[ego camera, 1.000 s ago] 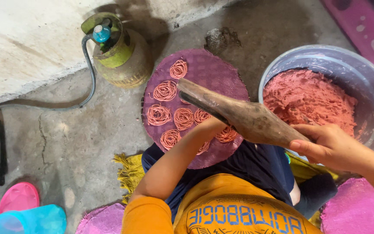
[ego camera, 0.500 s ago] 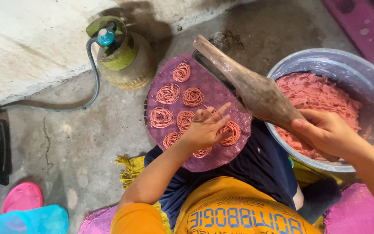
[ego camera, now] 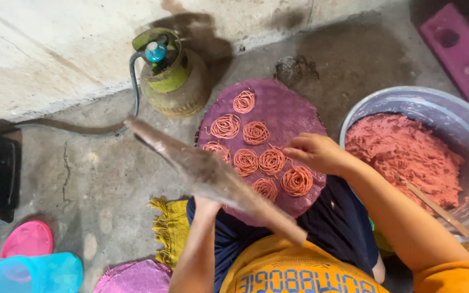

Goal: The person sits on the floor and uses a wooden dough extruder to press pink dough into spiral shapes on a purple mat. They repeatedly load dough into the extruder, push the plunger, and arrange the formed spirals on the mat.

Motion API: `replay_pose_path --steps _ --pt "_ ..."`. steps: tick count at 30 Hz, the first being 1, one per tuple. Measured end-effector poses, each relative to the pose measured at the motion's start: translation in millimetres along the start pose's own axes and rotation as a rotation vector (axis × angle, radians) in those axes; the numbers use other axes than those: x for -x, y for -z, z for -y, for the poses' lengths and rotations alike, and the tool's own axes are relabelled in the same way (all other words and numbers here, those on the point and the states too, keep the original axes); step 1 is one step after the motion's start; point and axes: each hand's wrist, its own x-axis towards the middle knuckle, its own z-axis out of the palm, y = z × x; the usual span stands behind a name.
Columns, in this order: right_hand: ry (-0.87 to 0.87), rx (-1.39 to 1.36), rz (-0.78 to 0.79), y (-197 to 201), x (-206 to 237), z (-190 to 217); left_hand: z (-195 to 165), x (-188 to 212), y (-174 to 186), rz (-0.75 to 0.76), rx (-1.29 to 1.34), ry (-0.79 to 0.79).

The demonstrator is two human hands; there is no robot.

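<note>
Wooden press point(ego camera: 213, 176) has swung from right side to left; left hand mostly hidden under it, grip can't tell. Right hand point(ego camera: 316, 153) fingers loosely curled, touching soft, fragile dough coils point(ego camera: 270, 161) on purple mat point(ego camera: 289, 108); lift coils from beneath.

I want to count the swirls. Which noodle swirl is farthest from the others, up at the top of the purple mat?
The top swirl, alone near the purple mat's far edge beside the gas cylinder; the rest cluster lower.

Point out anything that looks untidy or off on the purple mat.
On the purple mat, one dough spiral at the left edge trails a loose strand instead of a closed coil. The right hand rests at another, looser spiral. Otherwise nothing stands out.
</note>
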Motion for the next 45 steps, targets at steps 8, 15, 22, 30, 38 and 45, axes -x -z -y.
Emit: replay_pose_path --steps 8,15,22,30,38,45 --pt "-0.239 0.262 0.077 -40.3 -16.3 -37.1 20.1 57.0 93.9 -0.192 0.349 0.160" --pt "-0.269 0.017 0.067 -43.2 -32.8 -34.1 32.7 51.9 108.3 -0.214 0.468 0.160" --pt "-0.089 0.230 -0.117 -60.2 -63.0 -42.5 31.7 52.6 95.6 -0.191 0.548 0.179" --pt "-0.178 -0.013 0.085 -59.3 -69.3 -23.8 22.9 55.7 93.5 -0.213 0.550 0.231" --pt "-0.010 0.354 -0.463 -29.4 -53.8 -56.1 32.8 58.6 94.6 -0.141 0.572 0.133" --pt "-0.722 -0.354 -0.229 -18.2 -30.0 -143.3 27.6 53.2 90.8 -0.068 0.532 0.115"
